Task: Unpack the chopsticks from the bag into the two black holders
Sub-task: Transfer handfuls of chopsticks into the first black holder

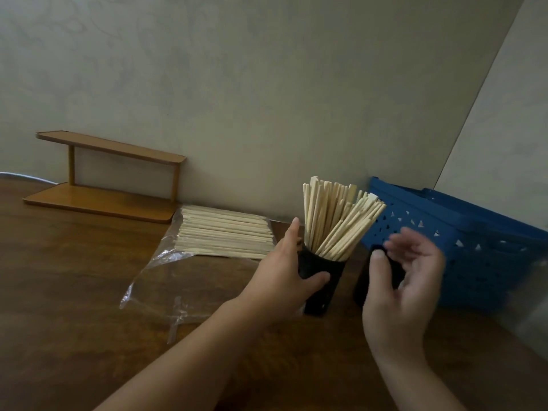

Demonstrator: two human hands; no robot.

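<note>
wooden table (74,277): holder (323,280) in left hand (284,271)

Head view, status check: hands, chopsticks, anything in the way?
Left hand grips filled holder; right hand open, blurred, by second holder. Many chopsticks remain in bag. Blue basket close behind.

Dim, flat indoor light, soft overall (wide-angle bending at edges), with the right hand (406,280) motion-blurred.
</note>
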